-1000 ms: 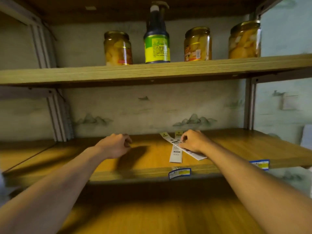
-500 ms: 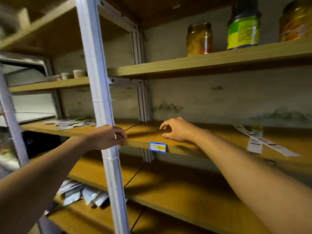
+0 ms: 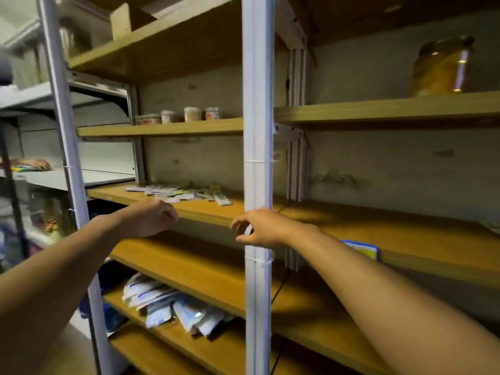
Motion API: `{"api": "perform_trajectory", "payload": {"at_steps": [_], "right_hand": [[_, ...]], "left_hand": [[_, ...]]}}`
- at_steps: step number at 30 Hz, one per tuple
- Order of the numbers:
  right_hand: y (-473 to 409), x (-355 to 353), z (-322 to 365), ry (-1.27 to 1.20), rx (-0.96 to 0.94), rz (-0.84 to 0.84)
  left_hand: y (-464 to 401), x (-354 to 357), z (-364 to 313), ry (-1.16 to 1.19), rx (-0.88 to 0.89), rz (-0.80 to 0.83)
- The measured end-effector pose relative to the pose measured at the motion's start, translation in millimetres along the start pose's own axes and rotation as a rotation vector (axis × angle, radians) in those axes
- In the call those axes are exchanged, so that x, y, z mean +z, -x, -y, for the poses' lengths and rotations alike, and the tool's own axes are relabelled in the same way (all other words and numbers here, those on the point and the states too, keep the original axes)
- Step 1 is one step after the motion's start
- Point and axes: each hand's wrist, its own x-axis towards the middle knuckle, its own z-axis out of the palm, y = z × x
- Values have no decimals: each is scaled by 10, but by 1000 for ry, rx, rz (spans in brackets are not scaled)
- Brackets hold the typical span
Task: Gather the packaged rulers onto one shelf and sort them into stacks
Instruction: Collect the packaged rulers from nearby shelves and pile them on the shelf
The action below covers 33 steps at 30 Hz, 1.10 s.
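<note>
From the head view, the packaged rulers (image 3: 180,192) lie in a loose scatter on the middle shelf (image 3: 205,209), near its back. The left hand (image 3: 151,219) is curled into an empty fist at the shelf's front edge. The right hand (image 3: 259,227), fingers loosely spread and empty, hovers before the white upright post (image 3: 257,131).

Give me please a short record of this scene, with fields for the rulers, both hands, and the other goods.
rulers: loose pile of packaged rulers on the middle shelf, left bay
left hand: fisted, empty, before the shelf edge
right hand: fingers spread, empty, at the white post
below: plastic packets
above: small containers; jar at right
</note>
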Motion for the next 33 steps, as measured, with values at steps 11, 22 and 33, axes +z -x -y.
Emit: {"api": "perform_trajectory", "payload": {"at_steps": [11,22,33], "right_hand": [[-1314,459,392,47,181,-91],[-2674,564,-235,-34,449,-399],[-3502,770,-1030,-10,629,-252]], "left_hand": [[-199,366,1464,132,-49,-57],[-1277,496,2075,229,-64,-203],[-2617,648,2267,77,-27,-181]]}}
